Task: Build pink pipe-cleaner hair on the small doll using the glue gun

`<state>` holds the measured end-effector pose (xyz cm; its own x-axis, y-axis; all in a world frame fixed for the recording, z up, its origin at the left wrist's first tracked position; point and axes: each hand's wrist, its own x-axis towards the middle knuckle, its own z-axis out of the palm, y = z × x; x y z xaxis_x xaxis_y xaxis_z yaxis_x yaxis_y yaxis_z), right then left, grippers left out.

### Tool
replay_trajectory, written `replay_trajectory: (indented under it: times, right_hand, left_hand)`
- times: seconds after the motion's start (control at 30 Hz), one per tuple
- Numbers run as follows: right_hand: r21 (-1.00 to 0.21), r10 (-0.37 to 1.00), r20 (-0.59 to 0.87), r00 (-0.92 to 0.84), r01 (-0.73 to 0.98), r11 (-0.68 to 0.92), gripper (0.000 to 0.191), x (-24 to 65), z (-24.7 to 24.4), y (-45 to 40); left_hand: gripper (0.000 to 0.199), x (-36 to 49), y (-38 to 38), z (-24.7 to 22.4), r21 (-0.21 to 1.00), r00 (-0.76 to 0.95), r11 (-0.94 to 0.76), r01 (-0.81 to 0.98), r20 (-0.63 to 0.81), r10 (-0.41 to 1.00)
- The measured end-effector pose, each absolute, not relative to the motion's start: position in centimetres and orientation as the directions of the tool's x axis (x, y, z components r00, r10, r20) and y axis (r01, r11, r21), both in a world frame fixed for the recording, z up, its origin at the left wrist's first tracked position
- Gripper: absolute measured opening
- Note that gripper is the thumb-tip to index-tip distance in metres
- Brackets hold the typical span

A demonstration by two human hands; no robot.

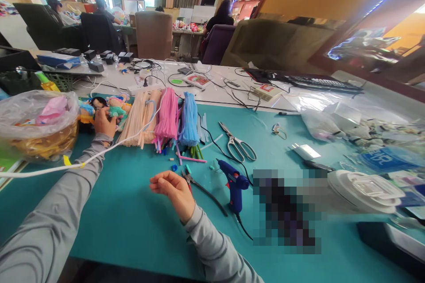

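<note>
At the left, my left hand [105, 122] is among a group of small colourful dolls, its fingers closed round one with a turquoise body [117, 112]; part of the doll is hidden. My right hand [174, 190] hovers over the teal mat [133, 212], its fingers curled together with nothing visible in them. Close to it lie pliers [187, 178] and a blue hot glue gun [235, 185]. Beyond are bundles of chenille stems, beige [141, 117], pink [167, 115] and blue [189, 119].
Scissors [237, 142] lie right of the bundles. A plastic-lined basket [40, 128] stands at the left, with a white cable [109, 148] crossing above my left forearm. A white charger [305, 151], bagged items and a white lidded tub [365, 190] are at the right. Other people sit behind.
</note>
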<state>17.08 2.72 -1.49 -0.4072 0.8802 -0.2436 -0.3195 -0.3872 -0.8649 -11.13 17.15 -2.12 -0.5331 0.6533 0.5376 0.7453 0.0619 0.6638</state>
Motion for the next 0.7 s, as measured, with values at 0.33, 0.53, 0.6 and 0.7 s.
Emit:
replay_trajectory:
  times: [0.33,0.53,0.6,0.7]
  right_hand:
    - [-0.882,0.884,-0.214,-0.417,-0.307,-0.358,0.036,17.2,-1.8,2.8]
    - [-0.876,0.884,-0.225,-0.410,-0.312,-0.368,0.037,17.0,-1.6,2.8]
    - [-0.874,0.883,-0.232,-0.408,-0.311,-0.373,0.037,17.0,-1.5,2.8]
    - [-0.871,0.882,-0.242,-0.403,-0.310,-0.381,0.037,17.0,-1.4,2.8]
  left_hand:
    - [0.024,-11.9,16.8,-2.6,0.626,-0.479,0.033,0.779,0.561,0.675]
    - [0.026,-11.9,16.4,-2.6,0.594,-0.435,-0.009,0.804,0.599,0.672]
    - [0.025,-12.0,16.7,-2.5,0.588,-0.424,-0.018,0.809,0.604,0.674]
    - [0.022,-12.1,17.3,-2.4,0.588,-0.423,-0.020,0.808,0.605,0.674]
